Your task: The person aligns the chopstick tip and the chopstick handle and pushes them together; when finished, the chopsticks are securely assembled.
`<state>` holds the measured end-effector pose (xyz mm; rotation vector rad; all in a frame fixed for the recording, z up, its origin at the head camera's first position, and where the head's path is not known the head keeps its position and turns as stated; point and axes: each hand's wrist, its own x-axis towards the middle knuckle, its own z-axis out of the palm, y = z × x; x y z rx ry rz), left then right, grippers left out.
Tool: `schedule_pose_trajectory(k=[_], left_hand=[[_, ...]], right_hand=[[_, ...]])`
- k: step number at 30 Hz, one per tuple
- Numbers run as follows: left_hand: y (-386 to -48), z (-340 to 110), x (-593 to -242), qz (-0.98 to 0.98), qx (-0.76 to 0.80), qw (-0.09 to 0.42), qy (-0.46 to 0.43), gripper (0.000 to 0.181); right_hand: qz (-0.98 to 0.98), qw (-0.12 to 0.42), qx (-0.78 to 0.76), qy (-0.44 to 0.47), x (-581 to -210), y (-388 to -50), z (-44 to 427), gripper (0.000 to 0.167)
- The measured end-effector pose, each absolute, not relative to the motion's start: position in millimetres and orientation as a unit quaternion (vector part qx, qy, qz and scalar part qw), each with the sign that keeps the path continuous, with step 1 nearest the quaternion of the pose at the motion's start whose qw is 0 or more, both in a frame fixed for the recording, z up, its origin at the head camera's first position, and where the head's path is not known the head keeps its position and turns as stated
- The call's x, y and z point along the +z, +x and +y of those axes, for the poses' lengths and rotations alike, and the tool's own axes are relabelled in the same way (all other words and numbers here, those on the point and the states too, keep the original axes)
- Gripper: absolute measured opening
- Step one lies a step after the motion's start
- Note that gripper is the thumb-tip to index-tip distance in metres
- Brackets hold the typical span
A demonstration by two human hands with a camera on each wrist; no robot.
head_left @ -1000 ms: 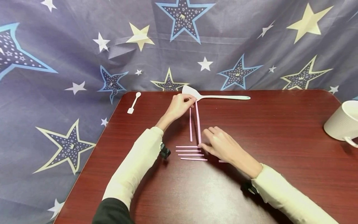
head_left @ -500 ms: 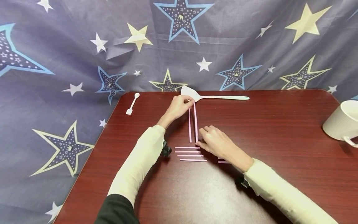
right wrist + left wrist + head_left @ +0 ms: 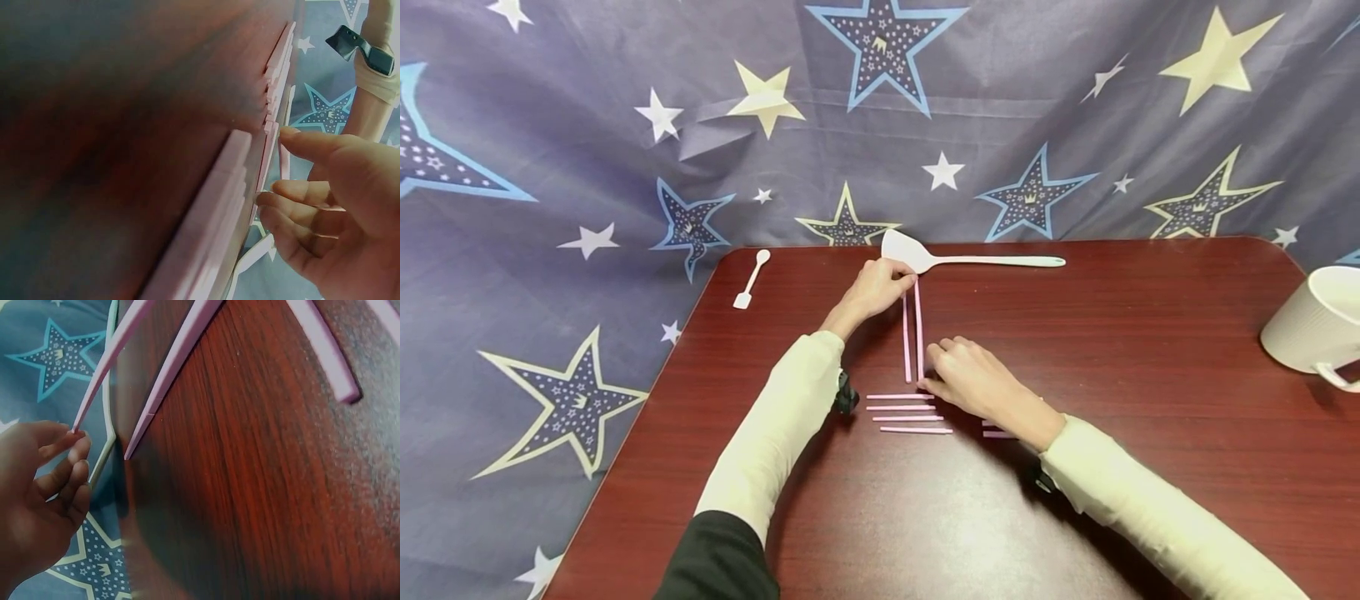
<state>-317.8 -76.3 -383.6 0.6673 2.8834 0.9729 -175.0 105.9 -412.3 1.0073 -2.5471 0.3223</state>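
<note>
A long thin pink stick runs away from me across the table. At its far end my left hand pinches the tip between thumb and forefinger, as the left wrist view also shows. My right hand holds the near end, thumb and fingers around it, though its fingertips partly hide the contact. Just left lies a second pink stick, nearly parallel. Several pink sticks lie crosswise in a row nearer me. More pink sticks show partly under my right wrist.
A white spatula lies along the back edge, its head beside my left hand. To the far left is a small white double-ended scoop. A white mug stands at the right. Star-printed cloth hangs behind the table.
The held stick has shifted slightly left, closer to the stick beside it, and both hands moved with it. The right forearm has swung left, uncovering more of the sticks under it.
</note>
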Motion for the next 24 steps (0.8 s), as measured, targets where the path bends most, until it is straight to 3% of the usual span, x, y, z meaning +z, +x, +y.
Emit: schedule_pose_trajectory(k=[24], left_hand=[[-331,-79,-394,0.940,0.259,0.053,0.217,0.028]], right_hand=[[-0.928,0.150,0.069,0.333,-409,-180,101,0.035]])
